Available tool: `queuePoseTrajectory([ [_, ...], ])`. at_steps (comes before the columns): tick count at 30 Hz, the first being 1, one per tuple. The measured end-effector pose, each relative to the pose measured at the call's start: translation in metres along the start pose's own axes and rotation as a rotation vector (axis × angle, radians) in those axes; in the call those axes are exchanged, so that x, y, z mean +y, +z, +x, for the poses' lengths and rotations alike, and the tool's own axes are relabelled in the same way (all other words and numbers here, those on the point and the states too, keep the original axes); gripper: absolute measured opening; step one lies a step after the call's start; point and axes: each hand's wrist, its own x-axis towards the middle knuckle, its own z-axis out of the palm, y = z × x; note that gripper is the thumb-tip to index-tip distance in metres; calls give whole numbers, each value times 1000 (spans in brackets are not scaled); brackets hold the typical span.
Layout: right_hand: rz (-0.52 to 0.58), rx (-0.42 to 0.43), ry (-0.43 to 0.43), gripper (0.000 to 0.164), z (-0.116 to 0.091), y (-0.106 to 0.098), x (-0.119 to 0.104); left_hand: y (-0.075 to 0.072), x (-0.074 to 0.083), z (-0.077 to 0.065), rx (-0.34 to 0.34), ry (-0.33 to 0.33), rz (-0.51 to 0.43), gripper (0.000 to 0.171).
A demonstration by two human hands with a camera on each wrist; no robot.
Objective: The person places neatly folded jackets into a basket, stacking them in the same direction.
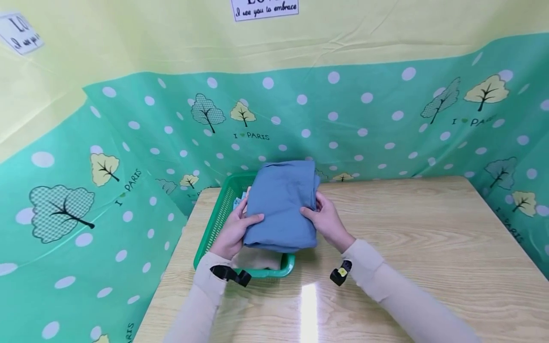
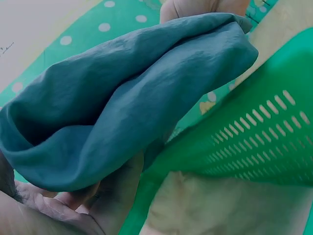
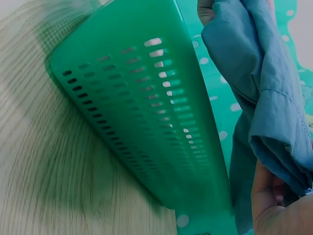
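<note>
A folded blue cloth (image 1: 280,205), perhaps a garment, is held up over the right part of a green plastic basket (image 1: 214,224). My left hand (image 1: 233,231) grips its left edge, thumb on top and fingers beneath. On the opposite edge my right hand (image 1: 328,219) pinches the cloth the same way. In the left wrist view the cloth (image 2: 132,98) shows thick, loose folds above the basket wall (image 2: 264,122). A stitched seam runs along the cloth (image 3: 279,103) in the right wrist view. Beneath it in the basket lies a beige cloth (image 1: 257,258).
The basket stands on the left part of a wood-grain table (image 1: 407,228). A small light-blue patterned item (image 1: 237,202) shows inside it near my left hand. A green and yellow printed curtain (image 1: 343,114) hangs behind the table and along its sides.
</note>
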Motion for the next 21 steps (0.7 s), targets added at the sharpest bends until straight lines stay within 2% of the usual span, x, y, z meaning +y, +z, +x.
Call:
queuePoseTrajectory([
  [11,-3,-39,8,58,7,22,2,-24,1,-8,-14,27,15,88],
  [21,-63,-43,80,57,14,35,7,-38,-2,-6,-17,-20,31,88],
])
